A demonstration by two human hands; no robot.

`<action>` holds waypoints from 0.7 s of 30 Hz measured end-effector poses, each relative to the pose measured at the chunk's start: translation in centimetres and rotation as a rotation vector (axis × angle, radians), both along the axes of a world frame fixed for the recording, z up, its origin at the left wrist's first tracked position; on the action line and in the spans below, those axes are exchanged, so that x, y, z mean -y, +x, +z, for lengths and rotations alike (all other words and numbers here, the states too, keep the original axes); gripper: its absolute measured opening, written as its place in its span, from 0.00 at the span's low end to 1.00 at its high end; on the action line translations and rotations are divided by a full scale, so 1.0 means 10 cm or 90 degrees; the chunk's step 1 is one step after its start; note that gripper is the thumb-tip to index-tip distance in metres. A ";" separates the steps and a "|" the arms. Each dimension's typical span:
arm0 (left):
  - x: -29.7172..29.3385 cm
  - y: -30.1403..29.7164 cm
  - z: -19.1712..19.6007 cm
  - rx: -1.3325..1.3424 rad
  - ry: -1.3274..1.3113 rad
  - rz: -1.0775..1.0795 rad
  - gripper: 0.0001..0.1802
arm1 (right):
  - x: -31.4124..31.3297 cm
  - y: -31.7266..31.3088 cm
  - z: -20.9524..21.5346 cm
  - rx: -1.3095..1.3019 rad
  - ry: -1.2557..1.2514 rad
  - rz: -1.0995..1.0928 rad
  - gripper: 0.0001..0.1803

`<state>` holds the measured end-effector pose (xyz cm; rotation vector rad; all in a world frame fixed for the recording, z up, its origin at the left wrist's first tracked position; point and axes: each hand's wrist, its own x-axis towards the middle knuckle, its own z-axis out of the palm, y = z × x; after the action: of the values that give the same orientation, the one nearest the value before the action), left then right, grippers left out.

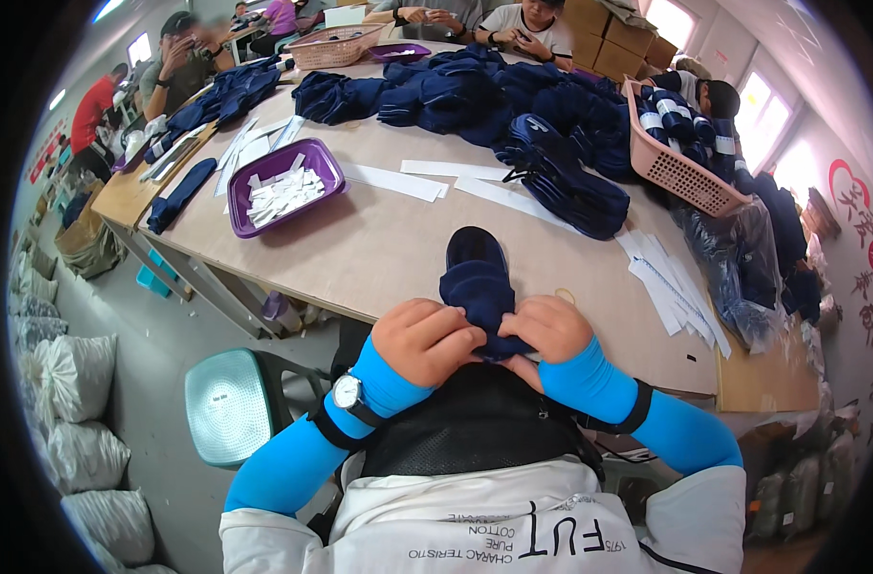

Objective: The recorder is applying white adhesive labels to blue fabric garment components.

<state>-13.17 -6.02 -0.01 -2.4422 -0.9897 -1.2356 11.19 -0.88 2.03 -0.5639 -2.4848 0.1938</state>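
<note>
A navy sock (477, 284) lies at the table's near edge, partly folded over itself, with its rounded end pointing away from me. My left hand (425, 340) is closed on the near left side of the fold, fingers curled. On the other side my right hand (549, 330) grips the near right part, its thumb beneath the cloth. The sock's nearest end is partly hidden by my hands. Beyond it to the right is a stack of flat navy socks (570, 187). A purple tray (336, 182) of small white paper bands stands to the left.
Piled navy socks (436, 96) cover the far table (360, 258). A pink basket (680, 177) holds rolled socks with white bands. White paper strips (666, 282) lie at right. A green stool (228, 407) and white sacks (87, 378) are at left. Several people sit across the table.
</note>
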 end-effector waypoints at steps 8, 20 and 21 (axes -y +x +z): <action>-0.14 0.05 0.04 0.072 -0.116 0.057 0.09 | -0.14 -0.15 -0.14 -0.031 -0.010 -0.070 0.07; 0.09 0.07 0.05 0.017 -0.094 -0.022 0.24 | -0.16 -0.12 -0.19 0.009 -0.053 -0.164 0.17; 0.10 0.09 0.04 0.004 -0.090 -0.020 0.26 | -0.14 -0.10 -0.19 0.008 -0.056 -0.157 0.18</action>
<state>-12.28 -7.06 0.39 -2.5708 -1.0788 -1.2223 10.23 0.48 0.18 -0.9028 -2.4012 0.2033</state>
